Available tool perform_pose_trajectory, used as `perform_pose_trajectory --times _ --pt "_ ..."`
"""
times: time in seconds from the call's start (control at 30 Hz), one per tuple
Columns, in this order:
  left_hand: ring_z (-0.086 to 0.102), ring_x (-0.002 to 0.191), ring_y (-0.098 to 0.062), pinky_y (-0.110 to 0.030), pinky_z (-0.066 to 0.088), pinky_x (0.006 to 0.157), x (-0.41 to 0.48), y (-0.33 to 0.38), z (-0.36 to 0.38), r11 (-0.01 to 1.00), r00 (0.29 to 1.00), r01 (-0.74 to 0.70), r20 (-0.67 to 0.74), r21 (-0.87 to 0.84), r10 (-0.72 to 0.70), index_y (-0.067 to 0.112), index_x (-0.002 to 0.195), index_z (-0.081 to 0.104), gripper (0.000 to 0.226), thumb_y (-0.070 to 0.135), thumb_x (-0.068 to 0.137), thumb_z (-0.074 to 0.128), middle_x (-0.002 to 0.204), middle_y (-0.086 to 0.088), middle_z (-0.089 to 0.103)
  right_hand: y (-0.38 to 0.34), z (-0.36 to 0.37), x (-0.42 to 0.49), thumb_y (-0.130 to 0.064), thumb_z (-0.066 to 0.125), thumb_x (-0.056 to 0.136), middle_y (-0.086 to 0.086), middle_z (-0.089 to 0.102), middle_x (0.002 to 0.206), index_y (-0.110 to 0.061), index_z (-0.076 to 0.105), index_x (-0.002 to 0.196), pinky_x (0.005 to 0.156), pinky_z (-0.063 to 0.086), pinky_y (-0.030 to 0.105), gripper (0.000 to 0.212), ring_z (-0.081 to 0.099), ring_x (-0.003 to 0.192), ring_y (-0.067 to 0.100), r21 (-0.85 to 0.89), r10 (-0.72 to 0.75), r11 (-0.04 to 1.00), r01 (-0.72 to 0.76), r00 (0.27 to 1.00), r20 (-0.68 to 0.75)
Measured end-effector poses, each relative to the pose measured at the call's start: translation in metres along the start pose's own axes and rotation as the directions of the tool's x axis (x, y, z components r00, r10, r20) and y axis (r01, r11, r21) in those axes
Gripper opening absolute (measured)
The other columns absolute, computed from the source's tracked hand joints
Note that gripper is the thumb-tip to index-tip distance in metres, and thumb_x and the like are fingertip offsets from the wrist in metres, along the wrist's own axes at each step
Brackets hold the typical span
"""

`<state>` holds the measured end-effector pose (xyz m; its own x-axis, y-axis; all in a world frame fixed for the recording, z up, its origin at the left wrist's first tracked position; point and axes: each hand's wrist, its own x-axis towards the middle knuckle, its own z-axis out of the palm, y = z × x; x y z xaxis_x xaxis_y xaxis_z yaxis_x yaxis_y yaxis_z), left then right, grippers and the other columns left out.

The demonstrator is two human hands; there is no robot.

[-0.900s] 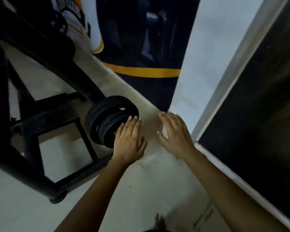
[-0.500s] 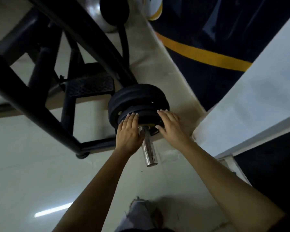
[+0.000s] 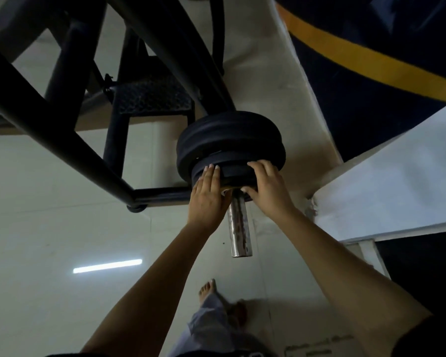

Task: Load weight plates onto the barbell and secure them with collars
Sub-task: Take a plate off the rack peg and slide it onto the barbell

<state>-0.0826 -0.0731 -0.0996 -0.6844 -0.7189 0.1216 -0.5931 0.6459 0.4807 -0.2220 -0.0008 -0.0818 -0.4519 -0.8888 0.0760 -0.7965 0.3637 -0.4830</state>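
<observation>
A stack of black weight plates (image 3: 229, 140) sits on the barbell, whose bare steel sleeve end (image 3: 238, 228) sticks out toward me. The nearest plate (image 3: 234, 173) is smaller than the ones behind it. My left hand (image 3: 207, 197) lies flat against the left side of that small plate, fingers together. My right hand (image 3: 267, 188) cups its right edge, thumb under the rim next to the sleeve. No collar shows on the sleeve.
A black steel rack frame (image 3: 62, 119) with a textured step (image 3: 152, 99) fills the upper left. A white wall corner (image 3: 386, 197) stands close on the right, with a dark padded surface with a yellow stripe (image 3: 371, 60) behind. My bare foot (image 3: 209, 292) is on the pale tiled floor (image 3: 49, 228).
The view swung down and closer to the plates. Both hands went from hovering apart beside the stack to pressing on the small outer plate, one on each side of the sleeve.
</observation>
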Motion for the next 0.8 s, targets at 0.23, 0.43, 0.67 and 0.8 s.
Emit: perform_pose_trajectory --times 0.23,0.43,0.67,0.8 --pt "0.047 0.112 -0.039 -0.046 0.041 0.095 0.010 -0.022 -0.007 0.992 0.992 -0.102 0.062 -0.073 0.107 0.000 0.125 0.047 0.052 0.019 0.081 0.067 0.120 -0.023 0.052 0.021 -0.003 -0.001 -0.018 0.070 0.076 0.018 0.052 0.115 -0.002 0.052 0.114 0.088 0.040 0.033 0.045 0.048 0.108 0.032 0.048 -0.003 0.999 -0.006 0.982 0.187" --pt "0.048 0.112 -0.035 -0.041 0.039 0.094 0.025 -0.039 -0.015 0.971 0.958 -0.137 0.223 -0.198 0.181 0.003 0.124 0.046 0.045 0.014 0.084 0.062 0.120 -0.022 0.053 0.020 -0.006 -0.001 -0.012 0.067 0.079 0.018 0.054 0.120 -0.004 0.048 0.119 0.088 0.040 0.033 0.045 0.050 0.109 0.032 0.071 0.070 0.993 -0.090 0.966 0.247" --pt "0.050 0.108 -0.032 -0.040 0.041 0.091 0.011 -0.045 -0.013 0.967 0.953 -0.038 0.283 -0.251 0.110 0.006 0.118 0.046 0.038 0.014 0.084 0.060 0.118 -0.020 0.053 0.011 -0.006 -0.013 -0.010 0.066 0.079 0.015 0.052 0.119 -0.006 0.048 0.116 0.086 0.039 0.032 0.041 0.049 0.109 0.030 0.054 0.097 0.992 -0.116 0.959 0.267" --pt "0.047 0.109 -0.031 -0.034 0.036 0.090 -0.028 -0.034 -0.012 0.955 0.956 -0.008 0.278 -0.297 0.095 0.004 0.120 0.045 0.041 0.011 0.082 0.060 0.118 -0.019 0.052 0.005 -0.011 -0.052 -0.015 0.063 0.082 0.012 0.051 0.120 -0.010 0.046 0.119 0.084 0.033 0.026 0.041 0.047 0.111 0.026 0.064 0.110 0.989 -0.133 0.952 0.285"
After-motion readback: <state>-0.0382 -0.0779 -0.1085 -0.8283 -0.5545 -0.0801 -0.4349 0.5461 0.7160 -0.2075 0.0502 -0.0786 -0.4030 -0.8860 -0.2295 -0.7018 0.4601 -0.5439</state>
